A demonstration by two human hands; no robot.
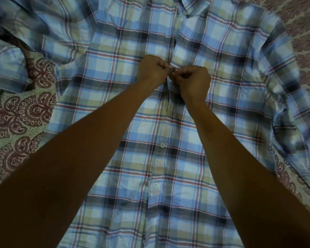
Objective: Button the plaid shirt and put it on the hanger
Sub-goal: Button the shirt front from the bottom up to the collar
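Plaid shirt being buttoned on a patterned bedspread [16,111].
The plaid shirt [100,72] is spread flat, front up. Its front edge is pinched by the left hand [151,70]; a button [173,69], at the meeting fingertips, is gripped by the curled right hand [193,81].
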